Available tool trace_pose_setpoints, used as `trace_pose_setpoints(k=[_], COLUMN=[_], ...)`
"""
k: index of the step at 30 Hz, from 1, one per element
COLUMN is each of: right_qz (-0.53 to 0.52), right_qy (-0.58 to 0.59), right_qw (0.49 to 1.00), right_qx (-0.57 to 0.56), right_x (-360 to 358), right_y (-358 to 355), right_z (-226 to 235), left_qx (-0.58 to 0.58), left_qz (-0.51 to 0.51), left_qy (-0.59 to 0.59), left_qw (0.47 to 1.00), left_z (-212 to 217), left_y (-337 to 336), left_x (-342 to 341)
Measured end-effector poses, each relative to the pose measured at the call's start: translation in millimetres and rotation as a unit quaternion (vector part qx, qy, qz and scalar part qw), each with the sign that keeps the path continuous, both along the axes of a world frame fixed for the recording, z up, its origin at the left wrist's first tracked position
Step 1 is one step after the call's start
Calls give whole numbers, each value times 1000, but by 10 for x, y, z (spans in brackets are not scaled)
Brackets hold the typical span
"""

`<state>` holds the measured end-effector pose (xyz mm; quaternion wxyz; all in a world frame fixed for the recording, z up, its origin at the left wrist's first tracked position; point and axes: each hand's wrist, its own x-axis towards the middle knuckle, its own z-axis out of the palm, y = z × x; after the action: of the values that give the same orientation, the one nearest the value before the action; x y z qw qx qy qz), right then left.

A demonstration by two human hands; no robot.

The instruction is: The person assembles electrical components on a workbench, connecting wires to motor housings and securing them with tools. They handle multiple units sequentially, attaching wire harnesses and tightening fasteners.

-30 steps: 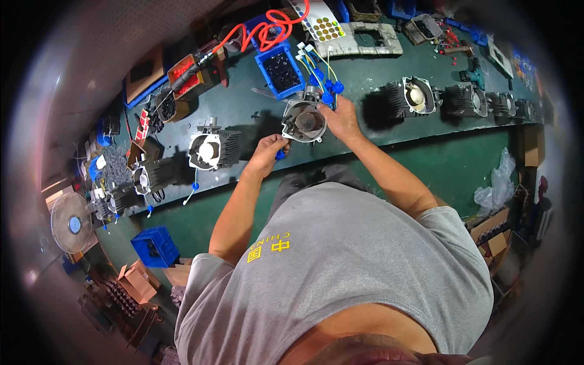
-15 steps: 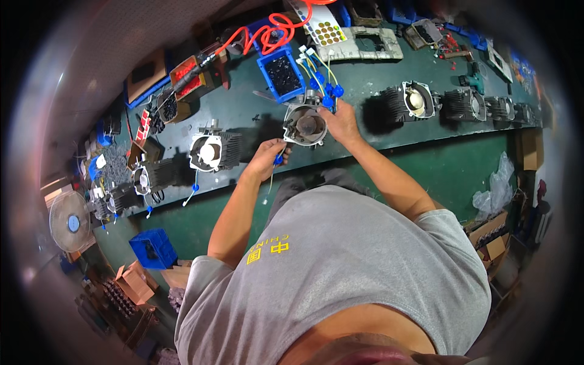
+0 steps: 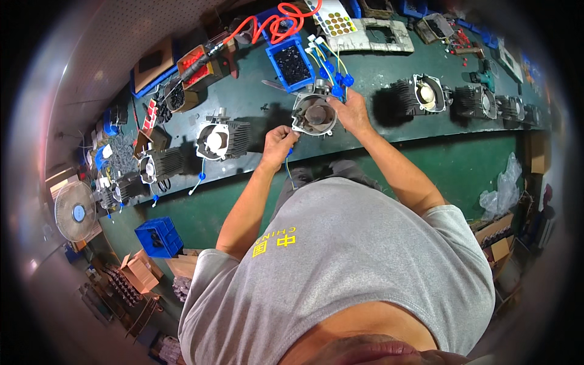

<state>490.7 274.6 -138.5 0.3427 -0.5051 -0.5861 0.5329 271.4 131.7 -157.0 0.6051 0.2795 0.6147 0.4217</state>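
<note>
- Left hand (image 3: pixel 280 148): fingers pinched at the housing's lower left edge, apparently on a wire lead (image 3: pixel 289 153); exact contact hidden.
- Right hand (image 3: pixel 354 114): grips the housing's upper right edge, thumb on top. Cannot tell whether the hidden fingers also hold the blue-capped leads (image 3: pixel 337 90) beside it.
- Metal housing (image 3: pixel 314 129): upper centre of frame, between both hands.
- Change: the lead's pale tail, unseen a second ago, now hangs below the left hand; judged, the lead is being worked at the housing, which stays held.
- Orientation: open mouth faces the camera, neck toward the frame's top; visible long axis near vertical. Depth axis not determinable.
- Surroundings: blue bin (image 3: pixel 277 73) just above; finned housing (image 3: pixel 215 141) left of centre.
</note>
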Motion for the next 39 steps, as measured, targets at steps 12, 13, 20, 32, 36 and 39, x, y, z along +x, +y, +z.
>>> trace_pose_setpoints(k=[12,13,20,32,36,39], right_qz=[-16,-20,-2,50,23,12], right_qy=[211,222,357,317,296,263], right_qw=[943,941,900,925,938,947], right_qx=[-258,-255,-250,-203,-179,-185], right_x=[637,654,596,828,924,979], right_y=[239,238,195,9,-175,-344], right_z=[820,863,1063,1373,1446,1491], left_qx=[100,121,155,134,140,120], left_qz=[142,156,-29,-10,-23,-23], left_qy=[164,205,117,11,-57,-89], left_qw=[971,959,981,991,988,989], left_z=[248,390,1285,1449,1543,1584], left_y=[-20,37,466,437,340,234], left_x=[-24,12,1084,1480,1533,1482])
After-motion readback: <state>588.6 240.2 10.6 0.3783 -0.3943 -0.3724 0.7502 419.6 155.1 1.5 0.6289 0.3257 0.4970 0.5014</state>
